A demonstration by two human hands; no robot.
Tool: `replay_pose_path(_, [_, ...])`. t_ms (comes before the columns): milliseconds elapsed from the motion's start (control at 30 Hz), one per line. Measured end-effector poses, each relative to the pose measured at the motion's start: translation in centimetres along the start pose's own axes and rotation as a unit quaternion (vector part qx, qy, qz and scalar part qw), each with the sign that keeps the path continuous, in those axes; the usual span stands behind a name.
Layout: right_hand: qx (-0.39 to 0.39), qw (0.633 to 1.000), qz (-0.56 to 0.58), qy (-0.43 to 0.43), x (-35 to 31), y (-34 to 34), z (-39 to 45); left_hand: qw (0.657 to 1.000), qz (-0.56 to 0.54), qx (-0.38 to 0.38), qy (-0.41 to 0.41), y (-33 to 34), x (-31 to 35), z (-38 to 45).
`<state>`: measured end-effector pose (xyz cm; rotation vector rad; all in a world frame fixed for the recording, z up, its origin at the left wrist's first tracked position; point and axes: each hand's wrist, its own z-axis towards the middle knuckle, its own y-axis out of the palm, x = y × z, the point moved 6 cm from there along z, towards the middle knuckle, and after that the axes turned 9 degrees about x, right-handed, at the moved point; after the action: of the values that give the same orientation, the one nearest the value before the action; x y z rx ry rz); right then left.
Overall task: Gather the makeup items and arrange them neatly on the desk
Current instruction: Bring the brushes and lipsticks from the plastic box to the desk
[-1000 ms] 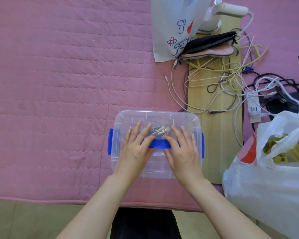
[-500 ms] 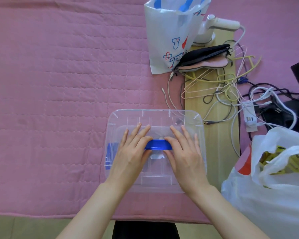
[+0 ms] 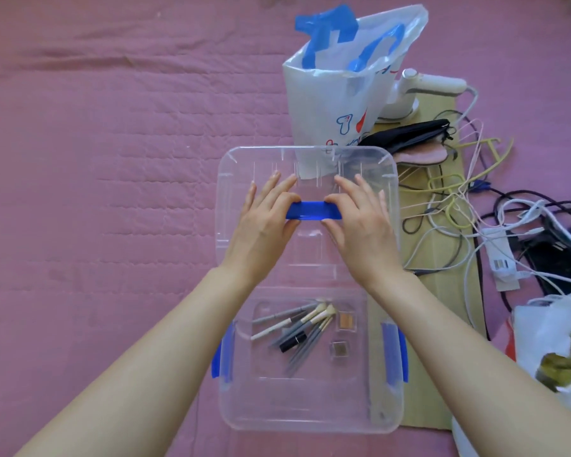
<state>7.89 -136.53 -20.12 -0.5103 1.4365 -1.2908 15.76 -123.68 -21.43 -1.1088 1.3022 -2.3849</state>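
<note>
The left hand and the right hand are both holding the clear lid by its blue handle, each grip pinching one end of the handle between the thumb and the fingers, while the other fingers are lying straight on the lid. The lid is being held in the air, beyond the clear box, which is standing open on the pink quilt. Inside the box, the makeup brushes are lying in a loose bundle near the middle, a black tube is lying among them, and two small square pots are sitting just to the right of the brushes. Blue latches are hanging on both short sides of the box. To the right of the box a wooden board is carrying tangled cables. Behind the lid a white plastic bag is standing.
</note>
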Motion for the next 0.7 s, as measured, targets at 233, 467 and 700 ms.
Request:
replay_pose_path(233, [-0.07,0.997,0.021,0.023,3.9,5.3,2.4,0.996,0.017,-0.092,-0.013,5.5,-3.3,1.2])
replay_pose_path(467, [-0.176,0.984,-0.013,0.021,6.6,10.4,2.0,0.977,0.068,-0.197,-0.044,10.4,-5.4,0.1])
replay_pose_path(700, [-0.2,0.979,-0.04,0.017,7.9,13.1,0.8,0.964,0.097,-0.247,-0.034,13.5,-6.6,-0.9])
